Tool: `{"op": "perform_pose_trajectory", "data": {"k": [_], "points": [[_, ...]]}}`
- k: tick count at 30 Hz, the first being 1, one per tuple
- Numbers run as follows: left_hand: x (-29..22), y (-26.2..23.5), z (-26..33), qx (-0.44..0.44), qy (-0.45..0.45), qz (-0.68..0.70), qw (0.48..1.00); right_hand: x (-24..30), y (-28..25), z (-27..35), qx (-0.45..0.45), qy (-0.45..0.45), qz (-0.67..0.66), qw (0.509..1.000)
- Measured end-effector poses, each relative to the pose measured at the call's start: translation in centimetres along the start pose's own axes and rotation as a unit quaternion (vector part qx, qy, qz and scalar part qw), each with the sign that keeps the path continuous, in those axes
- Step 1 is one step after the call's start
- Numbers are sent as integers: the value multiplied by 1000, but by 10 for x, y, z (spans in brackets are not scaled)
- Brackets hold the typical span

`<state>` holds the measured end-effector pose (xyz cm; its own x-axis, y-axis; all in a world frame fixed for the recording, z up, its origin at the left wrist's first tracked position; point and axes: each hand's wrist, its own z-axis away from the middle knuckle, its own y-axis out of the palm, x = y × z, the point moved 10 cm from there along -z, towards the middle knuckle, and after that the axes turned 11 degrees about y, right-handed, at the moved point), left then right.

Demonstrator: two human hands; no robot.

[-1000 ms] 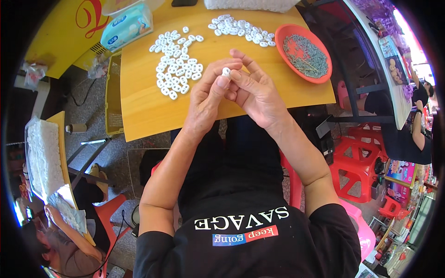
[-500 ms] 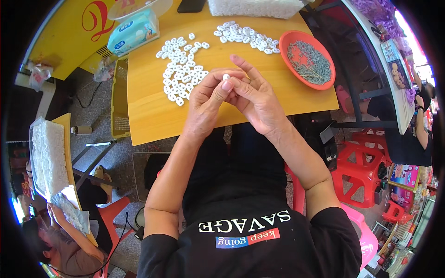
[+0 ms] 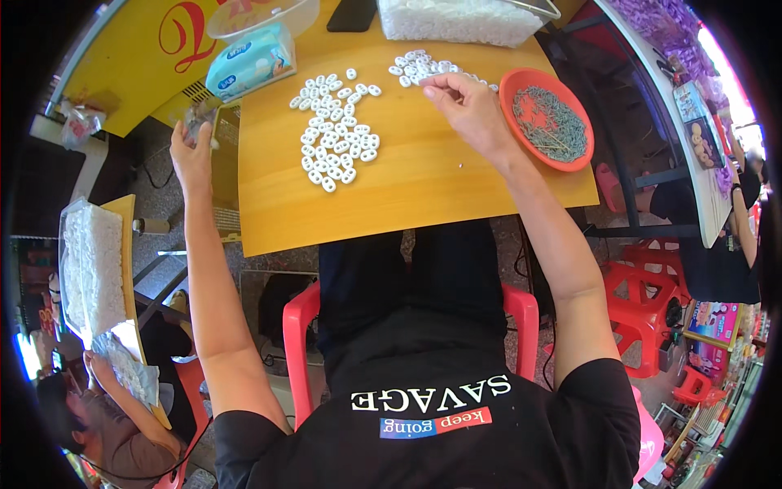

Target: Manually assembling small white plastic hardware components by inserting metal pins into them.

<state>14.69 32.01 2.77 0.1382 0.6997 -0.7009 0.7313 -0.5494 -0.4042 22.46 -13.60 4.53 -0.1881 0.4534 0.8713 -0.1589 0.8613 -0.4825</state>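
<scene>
On the wooden table (image 3: 423,187) a sorting or assembly step is judged to be under way: the right hand (image 3: 468,110) is stretched to the far cluster of small white pieces (image 3: 419,67), its fingertips (image 3: 433,85) pinched at the cluster's edge, though whether a piece is gripped cannot be told. The left hand (image 3: 191,151) is held out past the table's left edge, fingers closed about something small and blurred that cannot be identified. A larger scatter of white pieces (image 3: 336,130) lies between the hands; an orange dish (image 3: 521,85) of thin grey bits stands just right of the right hand. A fine, single-piece pinch would be called for next. The bag of white pieces (image 3: 456,18) is cut off at the top
</scene>
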Motion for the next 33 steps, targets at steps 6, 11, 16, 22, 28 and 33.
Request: {"op": "perform_pose_trajectory", "data": {"k": [6,11,16,22,28,33], "points": [[-112,32,40,42,-15,260,965,27,-11,-39,-86,-121,191,970],[-201,101,111,198,17,358,913,36,12,-64,-85,-146,285,943],[-242,148,163,299,60,338,890,31,41,-57,-63,-201,394,895],[-242,163,181,327,20,368,870,40,60,-30,-64,-257,397,879],[-231,167,183,331,-13,381,863,43,59,-10,9,-241,262,934],[-234,169,185,340,-15,388,857,36,7,-32,-61,-214,235,946]]}}
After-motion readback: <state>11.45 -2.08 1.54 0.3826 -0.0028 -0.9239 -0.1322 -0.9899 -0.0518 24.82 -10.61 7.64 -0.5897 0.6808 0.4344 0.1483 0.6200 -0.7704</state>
